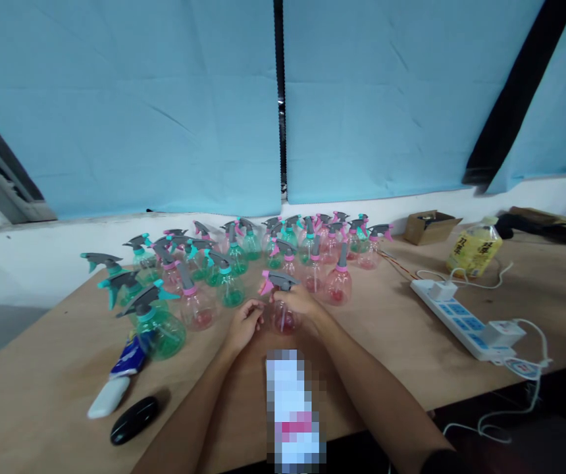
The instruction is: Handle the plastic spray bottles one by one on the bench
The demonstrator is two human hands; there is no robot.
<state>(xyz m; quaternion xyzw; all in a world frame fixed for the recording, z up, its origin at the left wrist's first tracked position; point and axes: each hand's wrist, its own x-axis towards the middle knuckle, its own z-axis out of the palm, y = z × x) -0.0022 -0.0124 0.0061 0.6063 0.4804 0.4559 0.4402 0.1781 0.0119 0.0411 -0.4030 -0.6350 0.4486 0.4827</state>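
Note:
A small pink spray bottle (283, 319) with a grey trigger head and pink nozzle stands on the wooden table (386, 342) in front of me. My right hand (299, 299) is closed around its neck just under the trigger. My left hand (244, 326) touches the bottle's left side with curled fingers. Behind it stand several more spray bottles (233, 263), pink and green, with grey heads.
A white power strip (465, 319) with plugs and cables lies at the right. A yellow drink bottle (475, 247) and a small cardboard box (428, 227) sit further back. A white tube (115, 385) and a black oval object (133, 419) lie near left. Blue cloth covers the wall.

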